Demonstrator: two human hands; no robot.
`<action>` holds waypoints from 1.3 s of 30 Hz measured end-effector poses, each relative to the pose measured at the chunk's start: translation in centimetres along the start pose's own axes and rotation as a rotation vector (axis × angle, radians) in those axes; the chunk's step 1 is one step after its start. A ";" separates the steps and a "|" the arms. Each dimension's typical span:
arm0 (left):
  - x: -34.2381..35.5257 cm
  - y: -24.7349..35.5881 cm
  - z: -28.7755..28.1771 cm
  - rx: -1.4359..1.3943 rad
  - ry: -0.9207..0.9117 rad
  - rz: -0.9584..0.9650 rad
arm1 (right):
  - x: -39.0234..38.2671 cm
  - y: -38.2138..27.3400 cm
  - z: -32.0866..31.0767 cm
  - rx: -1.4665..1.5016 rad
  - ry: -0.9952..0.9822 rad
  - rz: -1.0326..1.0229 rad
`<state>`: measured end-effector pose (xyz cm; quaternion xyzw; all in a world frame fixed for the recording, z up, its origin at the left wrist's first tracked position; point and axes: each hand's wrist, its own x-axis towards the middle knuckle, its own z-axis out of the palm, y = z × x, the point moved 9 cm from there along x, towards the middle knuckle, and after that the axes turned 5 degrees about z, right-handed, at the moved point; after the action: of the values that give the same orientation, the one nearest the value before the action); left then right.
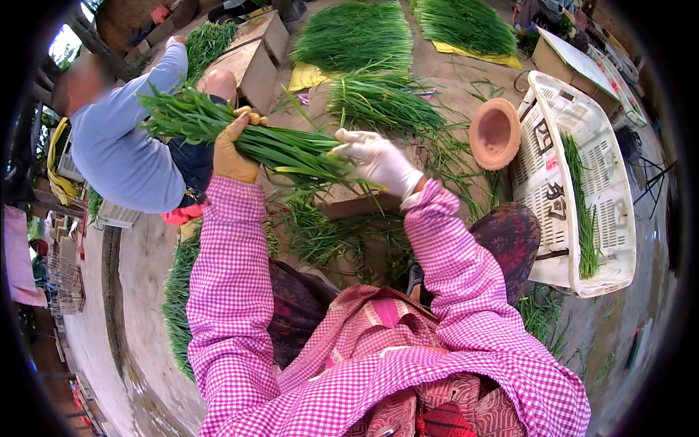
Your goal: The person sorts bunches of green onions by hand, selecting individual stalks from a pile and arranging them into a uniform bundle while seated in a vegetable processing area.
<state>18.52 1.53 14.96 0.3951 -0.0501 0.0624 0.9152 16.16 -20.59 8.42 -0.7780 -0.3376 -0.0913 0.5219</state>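
Note:
My left hand (237,149), in a tan glove, is closed around a thick bunch of green chives (291,149) held up in front of me. The leafy tips fan out to the left, and the other ends reach right. At those right-hand ends is my right hand (378,160), in a white glove, its fingers apart and touching or nearly touching the stalks. Some stalk ends there are smeared. Below the bunch, loose chives (320,237) are scattered between my knees, partly over a low block. A looser heap of chives (386,102) lies just beyond my hands.
A white plastic crate (619,247) with some chives in it stands at the right, beside a round clay-coloured bowl (495,135). Large chive piles (353,36) lie on yellow sheets at the back. Another person in a blue top (127,149) sits close on the left.

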 end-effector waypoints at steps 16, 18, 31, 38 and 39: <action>-6.5 5.9 -7.4 0.358 0.406 0.034 | -4.2 1.8 0.2 -0.791 -0.032 0.268; -6.5 7.1 -8.7 0.406 0.418 0.075 | -5.4 4.2 -0.6 -0.959 -0.064 0.402; -5.4 7.0 -11.4 0.150 0.383 0.189 | -7.0 1.2 12.6 0.446 -0.263 0.829; -6.0 4.9 -10.6 0.280 0.336 0.025 | -4.7 -0.7 7.1 1.092 -0.020 0.621; -6.3 4.6 -10.8 0.334 0.407 0.014 | -4.6 -0.8 6.8 1.133 -0.004 0.616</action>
<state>12.04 12.01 10.01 0.5196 0.1432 0.1545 0.8281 10.75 -16.40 3.75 -0.4432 -0.0956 0.2567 0.8536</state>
